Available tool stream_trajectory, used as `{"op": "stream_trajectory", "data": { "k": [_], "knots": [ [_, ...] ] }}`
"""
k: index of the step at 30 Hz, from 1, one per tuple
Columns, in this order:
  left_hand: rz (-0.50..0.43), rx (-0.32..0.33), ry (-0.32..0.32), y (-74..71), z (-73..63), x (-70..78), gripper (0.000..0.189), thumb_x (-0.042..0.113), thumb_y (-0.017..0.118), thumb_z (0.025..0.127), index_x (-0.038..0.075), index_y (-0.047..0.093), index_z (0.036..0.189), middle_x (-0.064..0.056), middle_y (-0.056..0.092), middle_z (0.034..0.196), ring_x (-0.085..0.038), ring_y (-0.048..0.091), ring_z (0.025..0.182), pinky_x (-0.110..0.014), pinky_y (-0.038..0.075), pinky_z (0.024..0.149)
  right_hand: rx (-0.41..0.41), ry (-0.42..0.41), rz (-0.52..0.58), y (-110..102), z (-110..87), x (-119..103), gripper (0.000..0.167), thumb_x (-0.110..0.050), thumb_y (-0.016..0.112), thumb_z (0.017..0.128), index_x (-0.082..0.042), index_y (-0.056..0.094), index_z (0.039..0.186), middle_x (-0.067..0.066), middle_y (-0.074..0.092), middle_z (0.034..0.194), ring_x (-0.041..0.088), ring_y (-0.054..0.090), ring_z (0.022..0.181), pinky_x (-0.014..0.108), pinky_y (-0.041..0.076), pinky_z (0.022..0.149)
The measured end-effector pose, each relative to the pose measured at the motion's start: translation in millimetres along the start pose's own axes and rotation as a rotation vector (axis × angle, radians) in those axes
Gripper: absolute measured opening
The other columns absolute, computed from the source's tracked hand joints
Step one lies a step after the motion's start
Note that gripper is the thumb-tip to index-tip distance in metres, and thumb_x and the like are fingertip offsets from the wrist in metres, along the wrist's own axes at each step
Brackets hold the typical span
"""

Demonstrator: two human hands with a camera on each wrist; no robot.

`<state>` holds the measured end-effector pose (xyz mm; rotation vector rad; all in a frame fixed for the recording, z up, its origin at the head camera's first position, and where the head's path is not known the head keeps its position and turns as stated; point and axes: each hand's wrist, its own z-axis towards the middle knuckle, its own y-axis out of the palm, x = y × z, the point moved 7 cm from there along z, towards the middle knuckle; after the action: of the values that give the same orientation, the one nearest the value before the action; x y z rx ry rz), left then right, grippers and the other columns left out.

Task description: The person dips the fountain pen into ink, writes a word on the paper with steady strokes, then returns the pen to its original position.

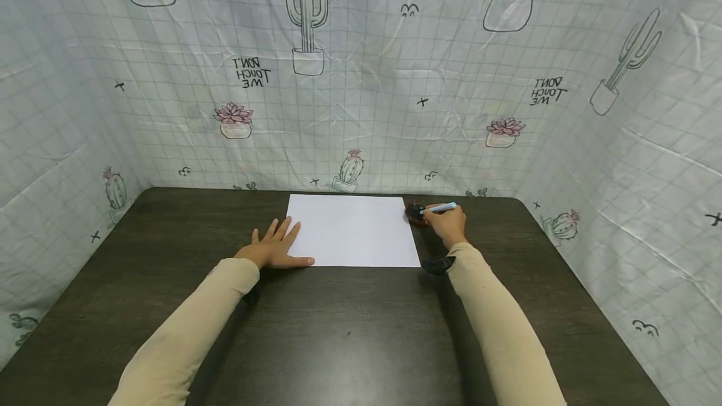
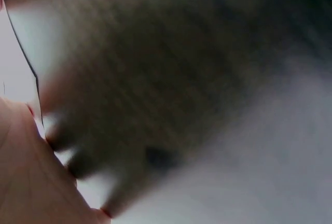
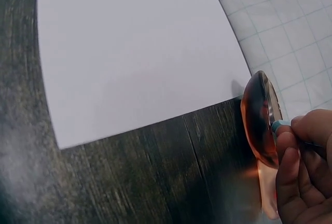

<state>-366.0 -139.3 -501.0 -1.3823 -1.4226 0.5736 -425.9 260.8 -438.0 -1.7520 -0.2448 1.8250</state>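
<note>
Left hand (image 1: 272, 250) splayed over paper (image 1: 355, 230), right hand (image 1: 448, 225) pinching a pen (image 1: 442, 208), we risked tipping the adjacent shiny object (image 3: 254, 117) by nudging.

Plain white paper (image 1: 352, 230), pale-blue pen (image 1: 442, 207), dark wood-grained table (image 1: 338, 331), beige sleeves (image 1: 507, 331), white grid-and-cactus cloth (image 1: 383, 118)

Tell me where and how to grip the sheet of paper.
Probably best: pinch the near edge of the sheet of paper, coming in low from the near side. It lies flat, with bare table before that edge; the left hand covers part of the left edge, the right hand is by the right.
</note>
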Motion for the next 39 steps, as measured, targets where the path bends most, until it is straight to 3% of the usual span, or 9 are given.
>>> {"op": "stream_trajectory", "data": {
  "k": [8,18,27,31,39],
  "knots": [
    [-0.009,-0.005,-0.001,-1.0,-1.4,1.8,0.114,0.087,0.043,0.073,0.025,-0.006,0.155,-0.004,-0.019,0.160,-0.033,-0.017,0.145,-0.067,-0.013,0.106,0.018,0.006,-0.068,-7,0.3,1,0.016,-0.015,0.071,0.085,-0.004,0.076,0.096,0.005,0.073,0.075,0.007,0.064,0.062,0.027,0.052,0.068],
    [-0.022,0.001,0.011,-2.7,-7.0,4.6,0.112,0.084,0.045,0.075,0.023,-0.006,0.155,-0.005,-0.019,0.160,-0.033,-0.017,0.145,-0.068,-0.012,0.106,-0.004,-0.031,-0.110,-9,-1.8,3,0.015,-0.018,0.071,0.086,-0.007,0.077,0.095,0.004,0.073,0.074,0.019,0.065,0.070,0.029,0.048,0.066],
    [-0.037,0.003,0.025,-17.0,-27.9,22.8,0.106,0.072,0.051,0.083,0.013,0.001,0.156,-0.014,-0.010,0.160,-0.040,-0.011,0.145,-0.069,-0.010,0.106,-0.038,-0.075,-0.139,-6,-3.3,2,0.017,-0.016,0.069,0.080,-0.009,0.077,0.093,0.001,0.071,0.071,0.014,0.063,0.063,0.028,0.047,0.057],
    [-0.057,0.001,0.029,-14.2,-25.0,19.9,0.112,0.079,0.050,0.078,0.016,0.001,0.156,-0.013,-0.012,0.160,-0.039,-0.013,0.145,-0.070,-0.013,0.104,-0.030,-0.092,-0.122,-3,-3.7,0,0.015,-0.015,0.069,0.081,-0.009,0.076,0.092,0.004,0.072,0.073,0.016,0.062,0.064,0.028,0.047,0.056],
    [-0.040,-0.004,0.012,-2.7,-5.3,4.3,0.118,0.089,0.044,0.070,0.024,-0.005,0.155,-0.005,-0.019,0.160,-0.033,-0.018,0.145,-0.068,-0.015,0.105,-0.019,-0.116,-0.127,2,-4.0,-4,0.017,-0.016,0.070,0.085,-0.006,0.076,0.098,0.010,0.073,0.081,0.019,0.063,0.069,0.027,0.047,0.059]
  ]
}}
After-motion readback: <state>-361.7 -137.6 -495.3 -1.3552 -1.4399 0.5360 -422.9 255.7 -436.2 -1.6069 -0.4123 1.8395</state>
